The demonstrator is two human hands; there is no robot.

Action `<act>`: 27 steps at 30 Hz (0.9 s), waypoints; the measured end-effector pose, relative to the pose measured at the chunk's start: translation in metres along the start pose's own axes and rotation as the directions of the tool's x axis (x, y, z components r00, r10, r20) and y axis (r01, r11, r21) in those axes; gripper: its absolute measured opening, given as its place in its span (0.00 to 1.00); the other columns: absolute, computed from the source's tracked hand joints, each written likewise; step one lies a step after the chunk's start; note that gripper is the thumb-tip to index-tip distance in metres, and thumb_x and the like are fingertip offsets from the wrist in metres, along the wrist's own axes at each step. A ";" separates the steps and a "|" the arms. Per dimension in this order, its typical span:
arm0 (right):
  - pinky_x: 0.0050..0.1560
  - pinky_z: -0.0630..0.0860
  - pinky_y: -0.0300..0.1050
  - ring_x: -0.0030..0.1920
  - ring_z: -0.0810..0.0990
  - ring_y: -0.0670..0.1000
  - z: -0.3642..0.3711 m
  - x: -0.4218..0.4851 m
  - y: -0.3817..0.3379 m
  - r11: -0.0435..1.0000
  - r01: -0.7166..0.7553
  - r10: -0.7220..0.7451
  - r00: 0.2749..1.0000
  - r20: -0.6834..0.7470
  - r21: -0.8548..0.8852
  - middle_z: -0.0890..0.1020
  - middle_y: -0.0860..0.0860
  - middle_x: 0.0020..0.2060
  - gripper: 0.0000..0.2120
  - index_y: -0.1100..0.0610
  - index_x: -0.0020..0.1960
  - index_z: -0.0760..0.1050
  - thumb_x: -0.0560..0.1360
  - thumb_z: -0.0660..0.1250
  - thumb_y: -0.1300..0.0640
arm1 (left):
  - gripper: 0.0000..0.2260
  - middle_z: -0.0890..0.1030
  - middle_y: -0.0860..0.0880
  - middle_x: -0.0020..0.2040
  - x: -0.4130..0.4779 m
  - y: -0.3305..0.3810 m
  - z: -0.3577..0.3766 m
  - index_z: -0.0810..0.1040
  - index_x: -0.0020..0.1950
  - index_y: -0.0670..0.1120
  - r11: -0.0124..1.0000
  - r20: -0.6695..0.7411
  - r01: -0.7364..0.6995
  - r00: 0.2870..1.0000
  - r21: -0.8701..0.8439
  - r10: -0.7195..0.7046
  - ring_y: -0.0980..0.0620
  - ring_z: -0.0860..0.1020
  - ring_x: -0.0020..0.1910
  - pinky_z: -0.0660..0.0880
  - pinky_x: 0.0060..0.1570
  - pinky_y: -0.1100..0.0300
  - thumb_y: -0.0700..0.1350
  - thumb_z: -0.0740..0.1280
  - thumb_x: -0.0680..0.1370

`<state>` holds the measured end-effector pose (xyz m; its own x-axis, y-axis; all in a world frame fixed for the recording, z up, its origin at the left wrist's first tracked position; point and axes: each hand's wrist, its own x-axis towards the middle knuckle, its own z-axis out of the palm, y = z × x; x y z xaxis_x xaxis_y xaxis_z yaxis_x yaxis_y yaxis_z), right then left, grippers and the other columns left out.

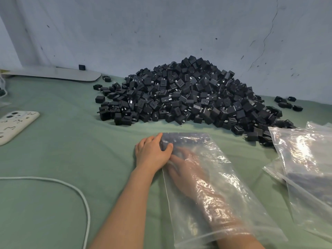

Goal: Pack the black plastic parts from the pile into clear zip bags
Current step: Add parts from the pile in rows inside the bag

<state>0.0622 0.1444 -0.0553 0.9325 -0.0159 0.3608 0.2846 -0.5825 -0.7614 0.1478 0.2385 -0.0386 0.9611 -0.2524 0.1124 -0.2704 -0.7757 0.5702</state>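
Note:
A big pile of black plastic parts [188,94] lies on the green cloth against the wall. In front of it a clear zip bag [224,191] lies flat, its mouth toward me, with a few dark parts showing through its far end. My left hand [152,153] grips the bag's far left edge, thumb on top of the plastic. My right hand [186,168] is inside the bag, forearm through the mouth, seen blurred through the film; its fingers look stretched toward the parts at the far end.
More clear zip bags [305,159] lie stacked at the right, one with dark parts inside. A phone in a white case [16,124] sits at the left, a white cable [79,191] loops near me, and a flat grey board [53,74] lies at the back left. Stray parts [287,103] lie right of the pile.

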 end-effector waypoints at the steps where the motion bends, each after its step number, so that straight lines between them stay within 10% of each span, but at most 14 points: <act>1: 0.50 0.65 0.21 0.47 0.76 0.32 0.000 0.000 -0.001 1.000 -0.003 0.003 1.000 0.003 0.006 0.78 0.54 0.49 0.12 0.73 0.56 0.75 0.76 0.58 0.77 | 0.27 0.66 0.50 0.73 0.000 0.000 0.000 0.61 0.75 0.53 1.000 0.000 -0.002 1.000 0.002 0.002 0.47 0.60 0.73 0.55 0.72 0.50 0.60 0.58 0.77; 8: 0.54 0.67 0.26 0.53 0.74 0.55 0.005 0.003 0.006 0.999 -0.049 0.050 0.998 0.028 -0.012 0.78 0.63 0.52 0.12 0.72 0.59 0.74 0.78 0.57 0.73 | 0.27 0.66 0.50 0.73 0.000 0.000 0.000 0.60 0.75 0.53 1.000 -0.002 -0.011 1.000 0.001 0.011 0.47 0.60 0.73 0.54 0.73 0.49 0.59 0.58 0.78; 15: 0.58 0.67 0.32 0.52 0.75 0.47 0.009 0.007 0.015 0.979 0.084 -0.103 0.990 -0.095 -0.186 0.80 0.56 0.49 0.10 0.65 0.49 0.80 0.76 0.60 0.65 | 0.27 0.66 0.51 0.73 0.000 0.000 0.001 0.60 0.75 0.53 1.000 -0.008 -0.017 1.000 0.002 0.017 0.47 0.60 0.73 0.55 0.72 0.49 0.59 0.58 0.78; 20: 0.60 0.72 0.54 0.57 0.76 0.51 0.010 0.008 0.028 0.945 0.109 -0.136 0.988 -0.067 -0.307 0.77 0.48 0.55 0.12 0.53 0.53 0.77 0.76 0.55 0.56 | 0.27 0.67 0.50 0.73 0.001 0.000 0.001 0.60 0.75 0.52 1.000 -0.015 -0.020 1.000 0.001 0.020 0.47 0.60 0.73 0.55 0.72 0.49 0.59 0.58 0.77; 27: 0.59 0.70 0.53 0.57 0.73 0.53 0.000 0.004 0.022 0.869 0.036 -0.028 0.999 0.023 -0.494 0.76 0.49 0.56 0.14 0.53 0.60 0.75 0.79 0.56 0.54 | 0.33 0.66 0.52 0.73 -0.001 0.001 0.001 0.59 0.76 0.53 1.000 -0.007 -0.017 1.000 0.011 0.018 0.47 0.60 0.73 0.55 0.72 0.49 0.63 0.61 0.74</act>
<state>0.0725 0.1312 -0.0703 0.9290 0.0191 0.3695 0.1708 -0.9081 -0.3823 0.1462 0.2377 -0.0388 0.9565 -0.2621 0.1278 -0.2877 -0.7777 0.5589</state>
